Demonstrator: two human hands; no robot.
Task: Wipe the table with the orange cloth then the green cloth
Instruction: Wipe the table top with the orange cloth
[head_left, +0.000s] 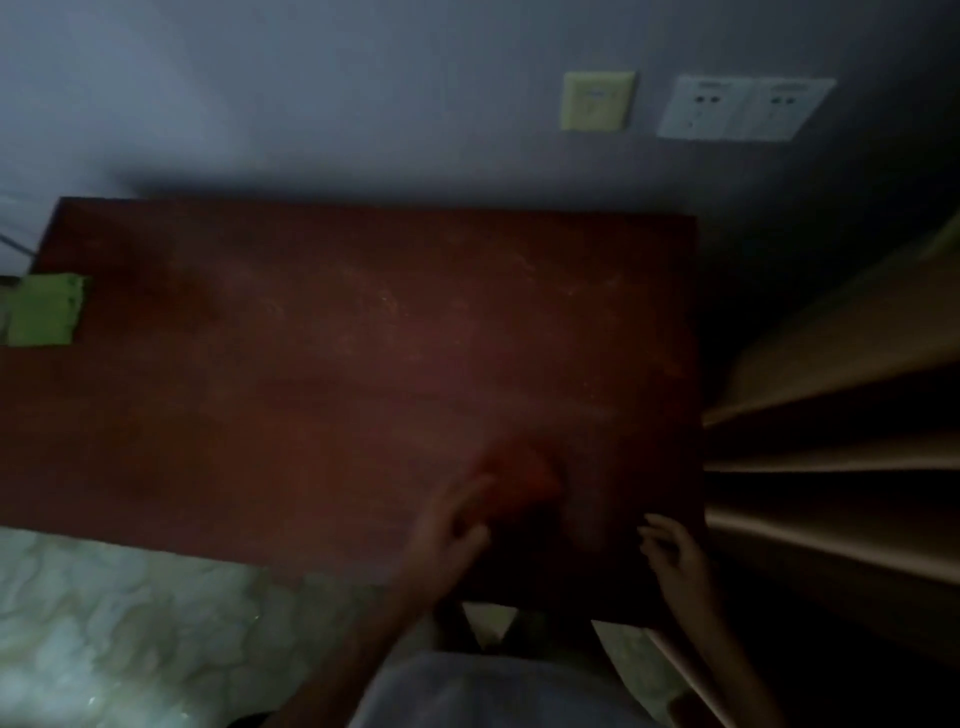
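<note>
the head view is dim and blurred, looking down on a dark reddish-brown table (311, 374) pushed against a grey wall (311, 93). near the front right part of the tabletop the left hand (457, 525) reaches forward from the lower middle of the picture, its fingers (475, 491) laid out long on the near edge of the orange cloth (524, 475), which shows only as a smeared reddish patch flat on the wood; whether the fingers press it or pinch it i cannot tell through the blur. the right hand (675, 558) hangs near the table's front right corner, apart from the cloth, with fingers loosely curled and parted and nothing in them. the green cloth (47, 310) lies folded at the table's far left edge, well apart from both hands, partly cut by the picture's border. pale streaks of dust or scuffing spread over the middle and right of the tabletop. on the wall above sit a yellowish switch plate (597, 100) and, just beside it, a white double socket plate (745, 108). light wooden shelves (831, 364) stand to the right of the table, and a pale patterned floor (130, 623) shows below its front left edge.
</note>
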